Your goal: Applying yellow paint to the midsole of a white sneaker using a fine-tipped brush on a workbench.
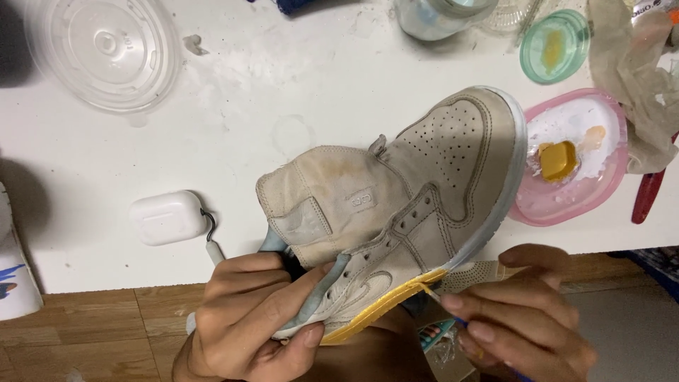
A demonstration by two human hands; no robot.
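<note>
L hand (247,318) grips the heel end of a beige high-top sneaker (403,205), fingers wrapped round collar & thumb pressed on the side. Shoe lies tilted, toe over the white counter (283,92), heel past its edge. R hand (527,311) pinches a thin brush (442,305), tip touching the yellow-painted midsole. Pink dish (605,194) w/ 1 yellow block sits just beside the toe; white earbud case (166,217) near the L hand.

A white earbud case (168,217), clear plastic lid (102,51) and pink dish (574,166) sit on the white table (297,85).
</note>
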